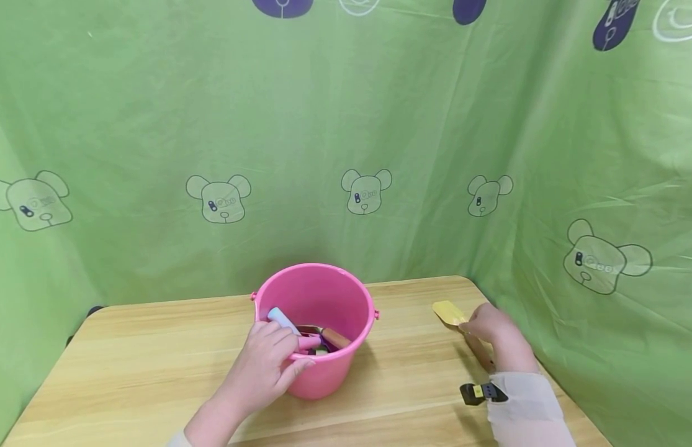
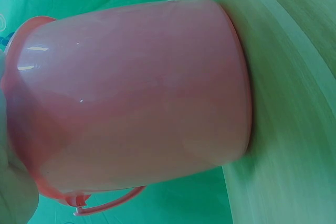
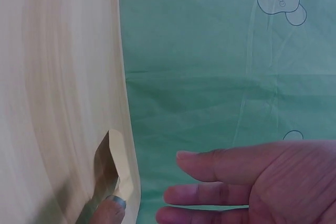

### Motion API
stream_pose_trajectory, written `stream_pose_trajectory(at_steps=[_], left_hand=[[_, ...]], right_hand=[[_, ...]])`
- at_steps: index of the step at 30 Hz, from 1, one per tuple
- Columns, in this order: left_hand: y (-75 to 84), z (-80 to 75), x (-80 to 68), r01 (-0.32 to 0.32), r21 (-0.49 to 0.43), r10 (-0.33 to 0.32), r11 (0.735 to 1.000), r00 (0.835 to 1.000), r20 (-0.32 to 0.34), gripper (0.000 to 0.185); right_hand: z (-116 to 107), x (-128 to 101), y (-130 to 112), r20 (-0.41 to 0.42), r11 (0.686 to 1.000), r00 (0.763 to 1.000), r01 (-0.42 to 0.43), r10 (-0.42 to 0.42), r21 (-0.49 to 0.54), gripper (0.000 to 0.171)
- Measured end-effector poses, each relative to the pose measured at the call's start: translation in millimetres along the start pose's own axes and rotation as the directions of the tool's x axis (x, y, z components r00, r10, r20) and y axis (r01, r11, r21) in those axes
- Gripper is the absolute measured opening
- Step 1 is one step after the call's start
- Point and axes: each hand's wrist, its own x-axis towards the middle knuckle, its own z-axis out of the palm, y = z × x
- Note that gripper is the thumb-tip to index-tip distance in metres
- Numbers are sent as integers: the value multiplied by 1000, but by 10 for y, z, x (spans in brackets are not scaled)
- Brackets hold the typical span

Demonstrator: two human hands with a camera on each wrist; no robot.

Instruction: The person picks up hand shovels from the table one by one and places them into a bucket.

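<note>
At the middle of the table stands a pink bucket (image 1: pixel 326 377), upright. My left hand (image 1: pixel 262 360) grips its near left rim, fingers over the edge and thumb outside. Inside lie several tools, among them a light blue handle (image 1: pixel 282 320), a pink handle (image 1: pixel 308 342) and a wooden handle (image 1: pixel 336 338). On the right lies a small shovel with a yellow blade (image 1: pixel 449 312) and a wooden handle (image 1: pixel 480 352). Over it is my right hand (image 1: pixel 493 332); in the right wrist view its fingers (image 3: pixel 215 165) are nearly straight, beside the shovel's handle (image 3: pixel 107 213) and not curled round it.
The light wooden table (image 1: pixel 156 366) has rounded far corners. Green cloth (image 1: pixel 301 124) printed with bear heads hangs behind it and along both sides. The bucket's pink carrying handle (image 2: pixel 113 202) hangs down at its side. A black wrist camera (image 1: pixel 482 392) is strapped on the right sleeve.
</note>
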Motion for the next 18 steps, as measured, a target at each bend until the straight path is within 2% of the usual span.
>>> stream_pose_trajectory(at_steps=[18], left_hand=[[-5,2,1,6,0,-6,1000,1000,5,34]], right_hand=[[67,5,132,21,1000,1000,-16,16,-7,28]])
